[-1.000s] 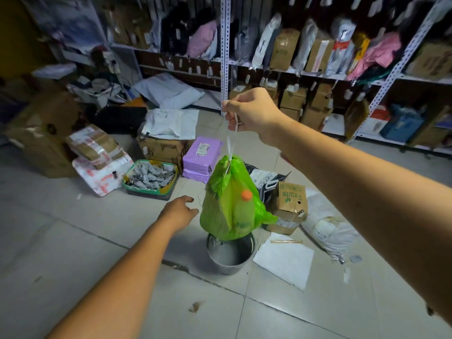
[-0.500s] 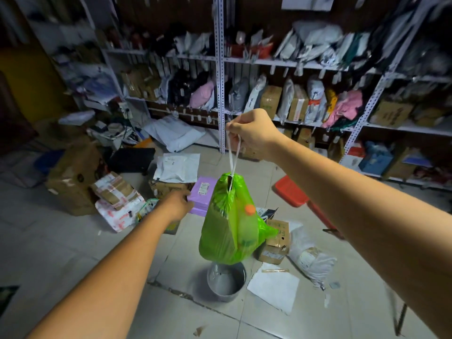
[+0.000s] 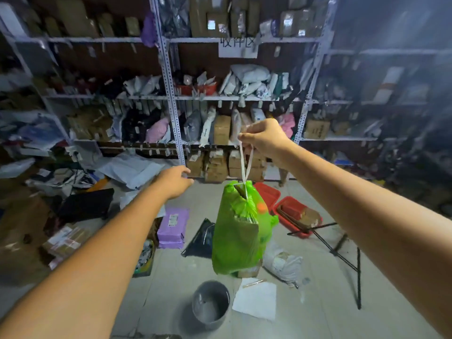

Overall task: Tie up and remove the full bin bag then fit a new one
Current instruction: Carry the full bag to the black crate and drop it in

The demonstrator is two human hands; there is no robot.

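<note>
While the right hand is raised at arm's length, its fingers are closed into a fist around the white drawstring, which runs down as a narrow loop to the gathered mouth of the green bin bag. Head view: the bag hangs free in the air, full and bulging, with an orange spot showing through its upper side. It is clear of the grey bin, which stands upright on the tiled floor below and slightly left of the bag; the bin's interior shows bare grey walls. The left hand is extended forward to the left of the bag, apart from it, palm down, fingers loosely curled and holding nothing. A white sheet lies flat on the floor just right of the bin. Behind the bag lie a purple parcel, a black mailer, a white sack and two red trays. A black folding stand rests on the floor at the right. Metal shelving packed with parcels and cartons fills the background.
</note>
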